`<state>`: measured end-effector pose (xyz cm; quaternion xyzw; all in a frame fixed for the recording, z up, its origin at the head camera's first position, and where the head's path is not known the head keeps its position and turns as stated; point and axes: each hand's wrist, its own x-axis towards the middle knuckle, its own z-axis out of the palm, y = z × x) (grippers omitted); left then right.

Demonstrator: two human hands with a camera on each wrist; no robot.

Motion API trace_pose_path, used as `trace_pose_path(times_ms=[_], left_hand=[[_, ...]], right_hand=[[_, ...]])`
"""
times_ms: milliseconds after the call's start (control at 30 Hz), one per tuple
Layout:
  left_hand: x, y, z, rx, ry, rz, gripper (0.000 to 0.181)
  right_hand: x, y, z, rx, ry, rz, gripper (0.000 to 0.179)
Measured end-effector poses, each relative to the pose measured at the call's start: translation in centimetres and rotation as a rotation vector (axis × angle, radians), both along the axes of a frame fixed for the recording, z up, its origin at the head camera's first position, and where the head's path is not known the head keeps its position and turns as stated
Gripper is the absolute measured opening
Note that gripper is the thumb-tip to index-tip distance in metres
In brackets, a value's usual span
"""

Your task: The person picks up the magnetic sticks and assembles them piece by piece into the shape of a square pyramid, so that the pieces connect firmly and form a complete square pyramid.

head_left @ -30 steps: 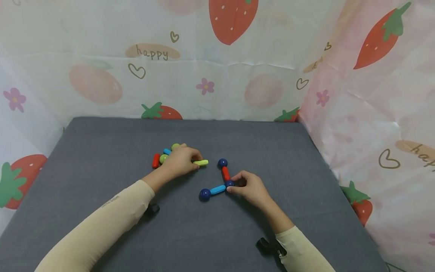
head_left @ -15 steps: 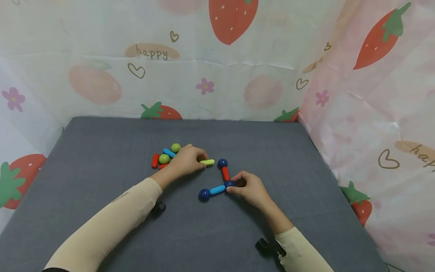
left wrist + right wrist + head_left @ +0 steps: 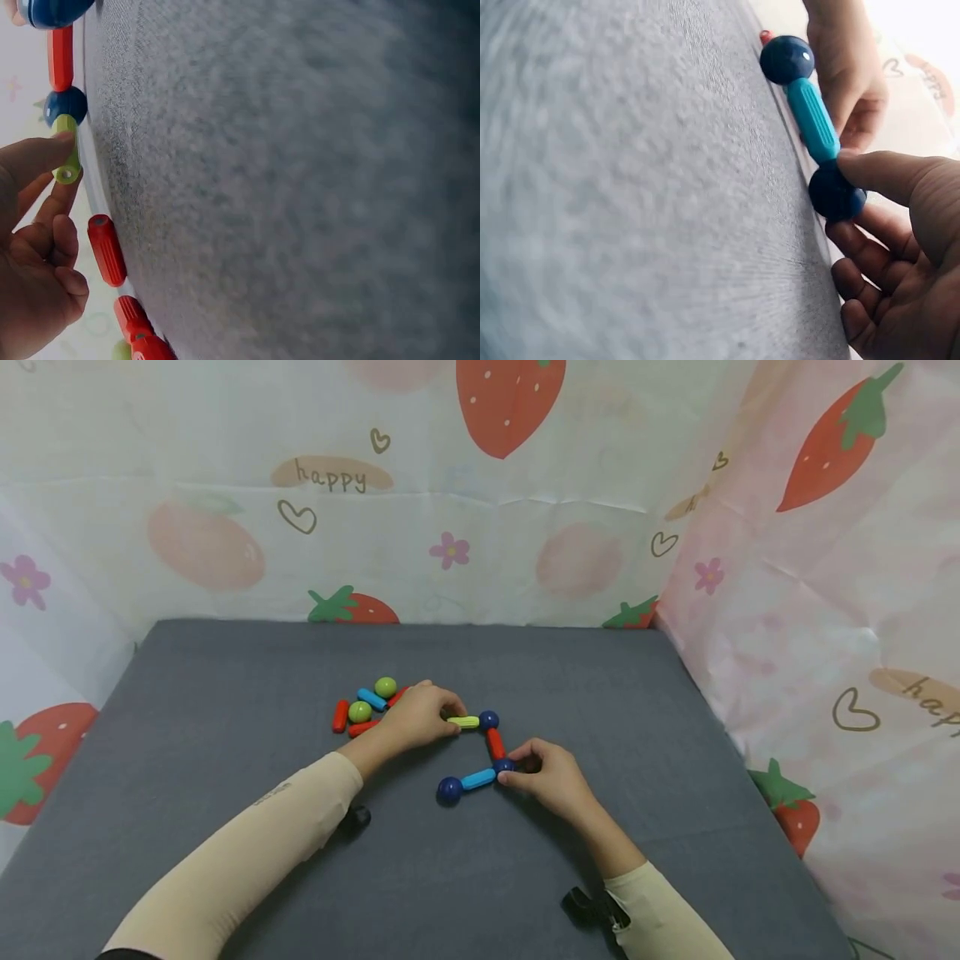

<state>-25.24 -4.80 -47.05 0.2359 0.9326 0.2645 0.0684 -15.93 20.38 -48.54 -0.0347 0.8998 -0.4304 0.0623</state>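
Note:
My left hand [image 3: 420,714] pinches a yellow-green rod [image 3: 467,722] between thumb and fingers; its far end meets a dark blue ball [image 3: 489,720]. From that ball a red rod [image 3: 496,744] runs down to a second dark blue ball [image 3: 504,767], which my right hand [image 3: 551,777] pinches between thumb and fingertips. A light blue rod [image 3: 478,779] joins this ball to a third dark blue ball [image 3: 450,790] on the left. In the left wrist view, the yellow-green rod [image 3: 67,154] shows a round hole in its near end.
Left of my left hand lie loose pieces on the grey cloth [image 3: 450,877]: a red rod [image 3: 341,716], a light blue rod [image 3: 372,699], green balls [image 3: 386,687] and further red rods. A printed curtain stands behind the table and along its sides.
My left hand has moved right with the yellow-green rod, whose end has come up against the upper dark blue ball. My right hand keeps its hold on the corner ball.

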Motion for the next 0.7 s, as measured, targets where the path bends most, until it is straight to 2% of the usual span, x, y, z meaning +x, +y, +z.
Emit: trace_pose_path(times_ms=[267, 700], left_hand=[[0.38, -0.48, 0.04, -0.019, 0.001, 0.016, 0.019], [0.58, -0.61, 0.07, -0.024, -0.005, 0.025, 0.021]], right_hand=[[0.30, -0.37, -0.02, -0.016, -0.004, -0.042, 0.027], [0.33, -0.49, 0.02, -0.013, -0.015, -0.049, 0.027]])
